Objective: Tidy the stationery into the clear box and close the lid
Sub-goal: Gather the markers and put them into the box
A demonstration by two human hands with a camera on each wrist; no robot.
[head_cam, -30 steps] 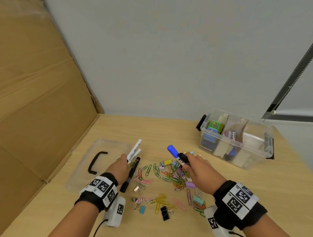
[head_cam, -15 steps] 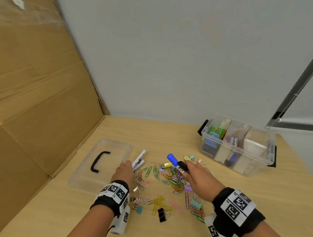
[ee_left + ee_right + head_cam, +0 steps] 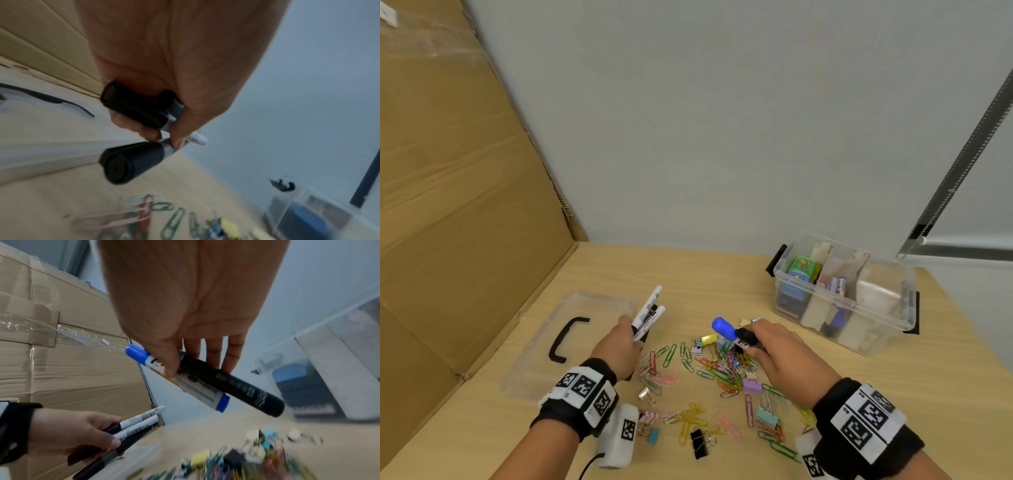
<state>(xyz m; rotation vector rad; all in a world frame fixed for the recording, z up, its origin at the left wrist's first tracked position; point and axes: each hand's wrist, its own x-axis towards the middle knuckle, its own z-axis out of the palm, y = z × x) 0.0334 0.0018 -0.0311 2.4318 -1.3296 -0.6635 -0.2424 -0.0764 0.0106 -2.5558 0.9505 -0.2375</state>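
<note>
The left hand [image 3: 619, 346] was curled round a bundle of slim white-barrelled, black-capped pens [image 3: 649, 313] beside the clear lid with its black handle [image 3: 599, 301], while the right hand [image 3: 779, 356] pinched a blue-capped white marker [image 3: 179, 376] and a fat black marker [image 3: 232, 386] together above the scattered coloured paper clips [image 3: 717, 371]. The clear plastic box [image 3: 859, 325] stood open, well apart at far right. Two markers in one pinch looked risky: the black one could roll loose on the way.

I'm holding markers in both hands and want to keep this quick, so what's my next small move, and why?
Probably carry the right hand, which grips a blue-capped marker and a black marker, over to the open clear box and drop them in. That hand is nearer the box; the left hand with its markers can follow.
</note>
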